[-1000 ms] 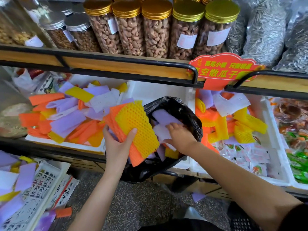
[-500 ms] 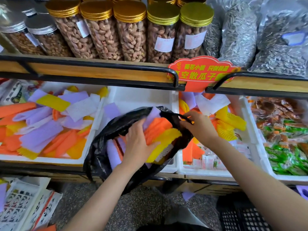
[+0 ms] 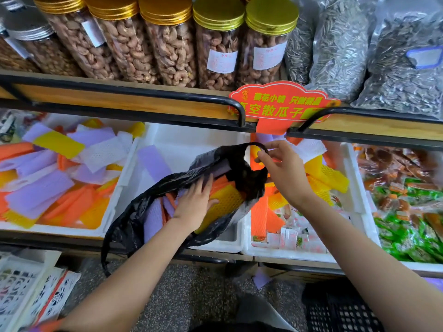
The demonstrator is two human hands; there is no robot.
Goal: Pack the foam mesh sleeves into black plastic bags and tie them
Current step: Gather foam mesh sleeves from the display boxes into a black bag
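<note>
Can't really tell how full the black plastic bag (image 3: 134, 212) is. The left forearm covers part of it and the thin crinkly film folds over the mouth. It lies across the middle white foam tray (image 3: 191, 140) on the lower shelf, with its lower end drooping past the shelf front. What does show inside is foam mesh sleeves (image 3: 225, 200): one yellow with that netted honeycomb texture, plus orange and purple ones. The left hand (image 3: 194, 204) is in the mouth, grip spread flat, fingers straight and pressing on the sleeves. The right hand (image 3: 285, 173) has its grip pinching the bag's thin handle loop (image 3: 256, 144), held up at the right side.

The left tray (image 3: 118, 185) is cut off by the frame edge and piled with loose flat sleeves in purple, orange, yellow and white. The right tray (image 3: 352, 188) has more sleeves over small sachets too blurry to read. On the upper shelf are clear round jars (image 3: 167, 44) of cashews with gold screw lids, and clear bags of sunflower seeds (image 3: 340, 56).
</note>
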